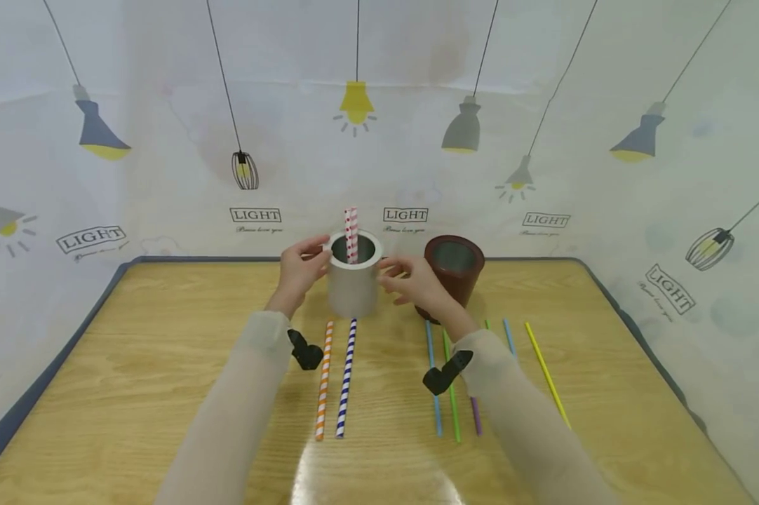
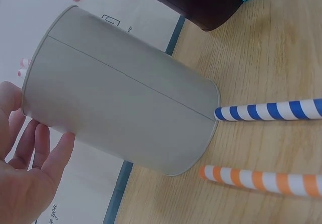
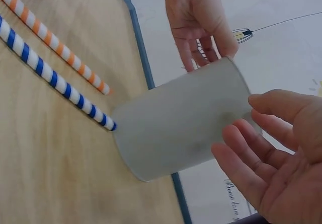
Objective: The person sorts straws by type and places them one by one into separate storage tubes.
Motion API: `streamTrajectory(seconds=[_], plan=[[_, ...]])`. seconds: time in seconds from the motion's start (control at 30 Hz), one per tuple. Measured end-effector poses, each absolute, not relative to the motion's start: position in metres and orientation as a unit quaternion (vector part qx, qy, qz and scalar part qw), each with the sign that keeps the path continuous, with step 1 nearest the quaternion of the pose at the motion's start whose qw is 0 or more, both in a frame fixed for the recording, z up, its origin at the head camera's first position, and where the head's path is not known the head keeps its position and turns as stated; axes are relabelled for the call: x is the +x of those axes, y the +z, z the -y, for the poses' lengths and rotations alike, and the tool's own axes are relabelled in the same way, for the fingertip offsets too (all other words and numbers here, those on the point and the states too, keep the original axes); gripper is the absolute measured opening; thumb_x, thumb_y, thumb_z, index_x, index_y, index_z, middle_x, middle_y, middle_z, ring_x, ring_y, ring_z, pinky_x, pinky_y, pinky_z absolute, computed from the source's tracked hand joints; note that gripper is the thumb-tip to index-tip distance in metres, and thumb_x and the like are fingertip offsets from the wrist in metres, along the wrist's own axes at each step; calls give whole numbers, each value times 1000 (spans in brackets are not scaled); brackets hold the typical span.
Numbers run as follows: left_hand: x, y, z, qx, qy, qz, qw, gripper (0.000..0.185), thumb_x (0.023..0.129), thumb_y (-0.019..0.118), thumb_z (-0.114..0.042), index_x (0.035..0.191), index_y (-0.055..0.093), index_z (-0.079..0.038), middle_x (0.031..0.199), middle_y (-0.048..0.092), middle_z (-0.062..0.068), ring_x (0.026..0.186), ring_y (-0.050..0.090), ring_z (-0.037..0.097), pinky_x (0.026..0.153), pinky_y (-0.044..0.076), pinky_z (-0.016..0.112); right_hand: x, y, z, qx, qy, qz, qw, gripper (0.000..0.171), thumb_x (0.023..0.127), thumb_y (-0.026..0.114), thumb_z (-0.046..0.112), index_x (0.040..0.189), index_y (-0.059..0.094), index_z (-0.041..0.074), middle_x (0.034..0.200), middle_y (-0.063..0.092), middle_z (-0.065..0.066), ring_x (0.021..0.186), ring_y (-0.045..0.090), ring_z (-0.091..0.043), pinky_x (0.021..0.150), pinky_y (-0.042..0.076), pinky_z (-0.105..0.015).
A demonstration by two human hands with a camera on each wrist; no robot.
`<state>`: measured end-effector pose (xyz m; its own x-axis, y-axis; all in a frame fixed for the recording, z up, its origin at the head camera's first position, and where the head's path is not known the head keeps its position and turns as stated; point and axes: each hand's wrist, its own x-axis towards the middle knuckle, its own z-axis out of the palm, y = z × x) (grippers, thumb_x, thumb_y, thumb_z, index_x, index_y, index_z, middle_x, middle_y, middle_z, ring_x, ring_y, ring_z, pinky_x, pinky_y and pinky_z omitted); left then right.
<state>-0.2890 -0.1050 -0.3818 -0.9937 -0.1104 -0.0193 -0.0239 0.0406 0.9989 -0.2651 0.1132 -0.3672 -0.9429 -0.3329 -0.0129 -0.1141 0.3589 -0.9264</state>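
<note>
Grey cylinder cup (image 1: 353, 280) — smooth matte wall with one thin vertical seam, open round mouth, standing upright near the middle of the tabletop's (image 1: 165, 365) far edge. Red-and-white striped paper straw (image 1: 351, 235) stands inside it, its tip above the rim. Left hand (image 1: 300, 270) at the cup's left side by the rim, fingers relaxed and only lightly bent, fingertips at or just off the wall; this grip is loose and holds nothing. Right hand (image 1: 411, 280) just beside the cup's right side, palm toward it, fingers spread and gently curved, apart from the wall in the right wrist view — grip wide, nothing in it. Dark brown cylinder cup (image 1: 453, 273), matte, open-topped, upright just to the right of the right hand, near the far edge. Orange-and-white striped straw (image 1: 324, 379) and blue-and-white striped straw (image 1: 346, 379) lie side by side on the tabletop, running from the grey cup's base toward the near edge; the blue one's far end touches the base. Thin plain straws, smooth plastic, lie toward the right half: blue (image 1: 433, 379), green (image 1: 450, 386), purple (image 1: 476, 415) partly under the right sleeve, a second blue (image 1: 508, 337), yellow (image 1: 546, 375) nearest the right edge. Tabletop: pale wood grain, glossy, with grey-blue edging. Backdrop cloth (image 1: 543, 140) printed with lamps.
</note>
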Motion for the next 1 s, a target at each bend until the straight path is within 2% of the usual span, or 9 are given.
streamTrajectory(seconds=[0.17,0.4,0.6,0.8,1.0], plan=[[-288,-381,105,40,-693,719,30,36,87,59,-9,123,58,-6,109,48,11,97,48,18,77,51,26,-258,-384,-111,-117,-572,-801,131,32,87,62,9,117,58,0,93,62,-15,79,60,-22,61,54,-39],[-288,-382,105,38,-698,714,29,36,87,59,-9,123,59,-6,108,48,11,96,49,18,76,51,26,-245,-406,-99,-100,-590,-785,156,32,86,60,5,117,56,-4,87,62,-13,73,59,-19,66,52,-50],[-288,-383,107,29,-693,720,35,36,87,59,-9,123,58,-5,109,48,11,97,49,18,76,51,26,-236,-426,-86,-39,-617,-764,184,32,86,62,9,115,58,-1,85,62,-13,70,60,-21,58,53,-39],[-288,-383,106,30,-692,720,39,36,86,60,-9,121,59,-5,106,49,10,94,50,18,76,52,28,-233,-443,-75,25,-644,-746,169,32,85,63,10,115,60,2,84,62,-14,67,60,-21,51,53,-36],[-288,-383,107,35,-695,717,42,35,86,60,-8,120,60,-5,104,50,10,92,50,17,75,52,28,-233,-456,-68,57,-674,-721,150,35,83,65,8,117,57,1,78,61,-9,61,59,-17,46,52,-33]])
